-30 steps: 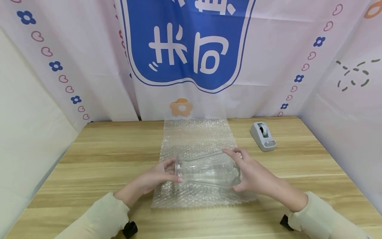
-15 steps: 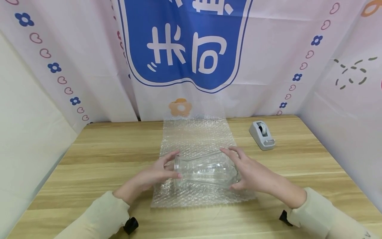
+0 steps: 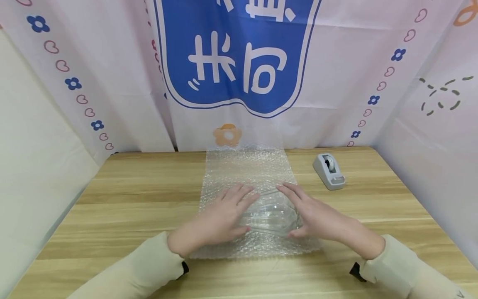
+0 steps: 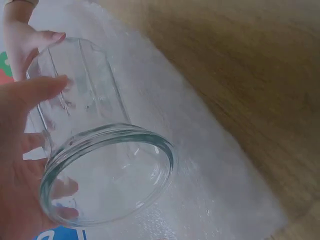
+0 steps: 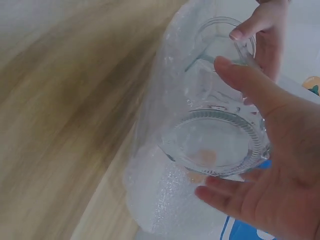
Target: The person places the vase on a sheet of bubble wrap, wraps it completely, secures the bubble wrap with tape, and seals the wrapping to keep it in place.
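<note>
A clear glass vase lies on its side on a sheet of bubble wrap. Its round mouth faces left, and its ribbed base faces right. My left hand spans the mouth end from above, thumb on the near side and fingers on the far side, covering the rim in the head view. At the base, my right hand holds the glass between thumb and spread fingers. The right wrist view shows its thumb along the vase wall and its fingertips just past the base.
A grey tape dispenser stands at the back right of the wooden table. The bubble wrap runs back to the printed curtain behind the table. White side walls close in both sides.
My left hand let go of the vase's rim, then moved right and over the mouth end to take it farther along. The right hand and the vase stay nearly in place.
</note>
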`<state>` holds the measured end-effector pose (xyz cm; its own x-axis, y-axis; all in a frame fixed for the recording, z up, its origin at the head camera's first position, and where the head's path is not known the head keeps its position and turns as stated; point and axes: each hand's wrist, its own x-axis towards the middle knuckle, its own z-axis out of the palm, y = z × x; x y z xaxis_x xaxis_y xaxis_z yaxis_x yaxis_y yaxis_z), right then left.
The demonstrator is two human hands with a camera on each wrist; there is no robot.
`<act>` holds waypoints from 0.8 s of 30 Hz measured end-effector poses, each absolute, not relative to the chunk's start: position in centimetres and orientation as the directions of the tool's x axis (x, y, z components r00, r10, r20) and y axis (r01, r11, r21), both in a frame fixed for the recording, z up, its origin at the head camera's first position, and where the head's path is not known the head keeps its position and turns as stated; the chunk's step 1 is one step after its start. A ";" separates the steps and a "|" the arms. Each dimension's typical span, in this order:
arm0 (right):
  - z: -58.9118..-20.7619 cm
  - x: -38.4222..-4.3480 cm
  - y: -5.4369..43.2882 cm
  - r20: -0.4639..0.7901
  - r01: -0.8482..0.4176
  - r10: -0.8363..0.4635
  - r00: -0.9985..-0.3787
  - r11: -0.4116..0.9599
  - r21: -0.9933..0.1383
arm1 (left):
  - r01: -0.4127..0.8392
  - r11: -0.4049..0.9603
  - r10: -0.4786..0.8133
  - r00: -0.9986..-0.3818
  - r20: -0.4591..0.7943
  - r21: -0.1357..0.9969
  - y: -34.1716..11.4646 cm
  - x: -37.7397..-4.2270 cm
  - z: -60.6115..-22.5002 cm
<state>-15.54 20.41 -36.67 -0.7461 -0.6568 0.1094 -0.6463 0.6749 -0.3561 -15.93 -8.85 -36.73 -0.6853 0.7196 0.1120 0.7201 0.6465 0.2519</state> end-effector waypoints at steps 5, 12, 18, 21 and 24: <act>-37.4 -15.5 20.3 0.205 -0.756 -0.729 -0.653 0.608 -0.242 | 0.778 0.624 0.773 -0.628 0.093 0.073 -8.2 -15.6 -37.4; -38.0 -14.9 20.6 0.290 -0.866 -0.822 -0.490 0.498 -0.048 | 0.804 0.595 0.798 -0.592 0.115 0.006 -8.4 -16.1 -37.6; -38.0 -14.0 20.8 0.283 -0.863 -0.835 -0.472 0.504 0.047 | 0.808 0.589 0.803 -0.584 0.119 -0.008 -8.3 -16.5 -37.7; -38.2 -13.6 20.6 0.244 -0.847 -0.835 -0.493 0.525 0.087 | 0.803 0.596 0.799 -0.592 0.104 -0.005 -8.3 -16.5 -37.7; -38.7 -13.4 20.5 0.234 -0.839 -0.835 -0.499 0.533 0.112 | 0.799 0.601 0.796 -0.599 0.085 -0.002 -8.3 -16.5 -37.6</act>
